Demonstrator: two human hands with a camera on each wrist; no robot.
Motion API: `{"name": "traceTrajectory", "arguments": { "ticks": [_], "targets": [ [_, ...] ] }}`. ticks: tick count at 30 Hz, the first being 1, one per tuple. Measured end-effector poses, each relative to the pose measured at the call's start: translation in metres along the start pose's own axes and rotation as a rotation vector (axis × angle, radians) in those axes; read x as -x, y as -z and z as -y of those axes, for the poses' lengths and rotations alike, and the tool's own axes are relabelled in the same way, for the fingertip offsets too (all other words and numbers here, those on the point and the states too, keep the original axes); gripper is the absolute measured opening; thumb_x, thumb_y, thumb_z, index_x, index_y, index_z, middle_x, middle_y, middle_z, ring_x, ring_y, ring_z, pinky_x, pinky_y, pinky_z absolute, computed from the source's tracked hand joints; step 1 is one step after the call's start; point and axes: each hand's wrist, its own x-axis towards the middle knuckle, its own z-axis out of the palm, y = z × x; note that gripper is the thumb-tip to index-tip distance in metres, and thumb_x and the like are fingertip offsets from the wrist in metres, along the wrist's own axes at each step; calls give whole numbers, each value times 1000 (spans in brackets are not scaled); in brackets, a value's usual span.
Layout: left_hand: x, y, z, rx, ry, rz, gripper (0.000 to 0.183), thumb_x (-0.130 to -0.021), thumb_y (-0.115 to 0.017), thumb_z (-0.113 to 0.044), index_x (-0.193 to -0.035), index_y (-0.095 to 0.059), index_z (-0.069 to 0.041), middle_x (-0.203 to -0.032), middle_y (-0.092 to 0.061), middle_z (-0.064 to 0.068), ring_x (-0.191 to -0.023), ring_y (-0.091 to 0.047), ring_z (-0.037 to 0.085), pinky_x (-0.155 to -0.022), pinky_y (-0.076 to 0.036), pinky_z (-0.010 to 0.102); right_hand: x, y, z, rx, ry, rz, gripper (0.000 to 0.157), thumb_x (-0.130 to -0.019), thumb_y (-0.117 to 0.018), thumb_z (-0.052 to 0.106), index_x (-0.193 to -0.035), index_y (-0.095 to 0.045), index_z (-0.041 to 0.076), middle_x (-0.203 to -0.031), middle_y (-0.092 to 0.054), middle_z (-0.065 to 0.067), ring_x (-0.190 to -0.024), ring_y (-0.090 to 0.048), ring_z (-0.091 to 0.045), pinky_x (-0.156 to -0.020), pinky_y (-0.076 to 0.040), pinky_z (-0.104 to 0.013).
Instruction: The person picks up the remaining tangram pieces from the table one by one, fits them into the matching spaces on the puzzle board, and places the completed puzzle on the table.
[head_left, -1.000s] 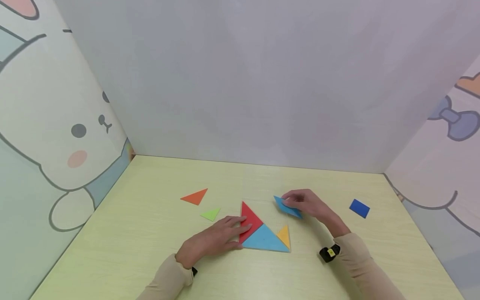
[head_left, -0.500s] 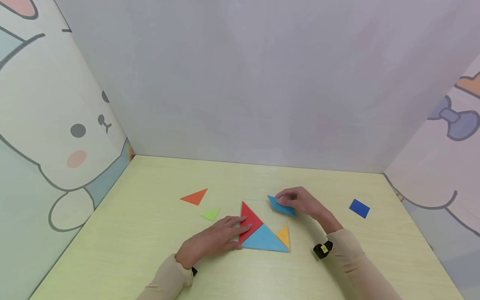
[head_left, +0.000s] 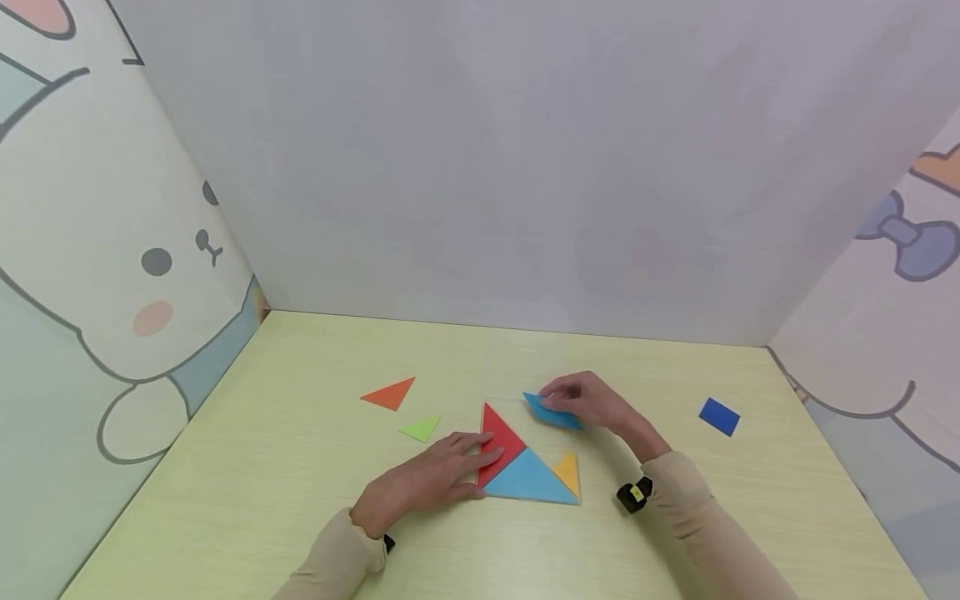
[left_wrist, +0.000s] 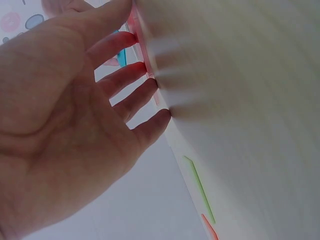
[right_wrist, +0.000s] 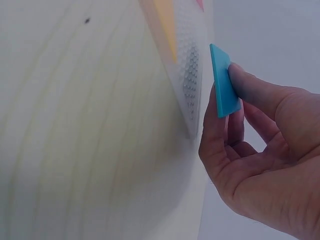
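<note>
My left hand (head_left: pixel 431 475) rests its fingertips at the left side of a clear board and on the red triangle (head_left: pixel 510 443) there. Beside the red one lies a large light-blue triangle (head_left: pixel 532 479), and at the lower right corner a small yellow triangle (head_left: pixel 570 476). My right hand (head_left: pixel 600 404) pinches a light-blue tangram piece (head_left: pixel 549 413) between thumb and fingers, tilted and raised over the board's upper right part. In the right wrist view this piece stands apart from the studded clear board (right_wrist: pixel 191 82).
On the table (head_left: pixel 300 467) left of the board lie an orange triangle (head_left: pixel 390 394) and a small green triangle (head_left: pixel 422 429). A dark-blue rectangular-looking piece (head_left: pixel 719 417) lies to the right. A pale wall (head_left: pixel 510 167) closes off the back.
My right hand has carried the light-blue tangram piece leftward, toward the red triangle. The left hand has stayed put.
</note>
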Motion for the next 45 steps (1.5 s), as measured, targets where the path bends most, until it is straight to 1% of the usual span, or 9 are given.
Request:
{"name": "traceTrajectory", "arguments": {
  "ticks": [7,13,16,23,30,38,45],
  "targets": [
    [-1,0,0,-17,-21,-7,63,-101,-67,-32,-158,-44,-17,-161,-38,6,-146,-36,25,-116,-39,38,-6,-4,2,5,17,15,20,-97,-73,14,-112,-77,1,-101,-74,-8,-84,-57,-19,-72,-49,-25],
    [-2,1,0,-15,-14,1,64,-101,-67,-33,-158,-44,-18,-161,-38,6,-146,-35,25,-116,-40,38,-12,-8,2,28,46,45,21,-98,-71,13,-113,-77,0,-107,-75,-9,-87,-60,-18,-75,-52,-26],
    [-2,1,0,-10,-10,4,64,-100,-68,-33,-158,-44,-18,-161,-38,5,-146,-35,25,-116,-40,38,-14,-10,2,22,58,55,20,-98,-71,12,-112,-77,-1,-106,-75,-10,-87,-62,-18,-76,-53,-27],
    [-2,1,0,-9,-14,2,64,-100,-68,-33,-158,-44,-18,-161,-38,5,-146,-35,25,-116,-39,39,-17,-15,4,22,51,64,19,-97,-72,13,-110,-78,0,-103,-76,-7,-83,-61,-15,-74,-53,-28],
    [-2,1,0,-6,-9,6,64,-100,-68,-33,-158,-44,-19,-161,-38,5,-146,-35,25,-116,-39,39,-20,-20,7,20,73,74,19,-97,-72,11,-110,-78,-2,-105,-76,-10,-84,-61,-14,-75,-53,-27],
    [-2,1,0,-3,1,13,64,-100,-68,-34,-158,-44,-19,-161,-38,4,-147,-34,25,-117,-38,42,-25,-26,12,51,68,58,17,-96,-73,10,-108,-78,0,-101,-76,-6,-82,-61,-13,-74,-53,-26],
    [-1,1,0,-4,2,10,65,-100,-68,-33,-158,-44,-19,-162,-37,5,-146,-34,25,-117,-38,42,-27,-33,17,100,50,10,15,-95,-75,13,-105,-79,2,-98,-76,-4,-82,-63,-13,-76,-54,-27]
  ]
}}
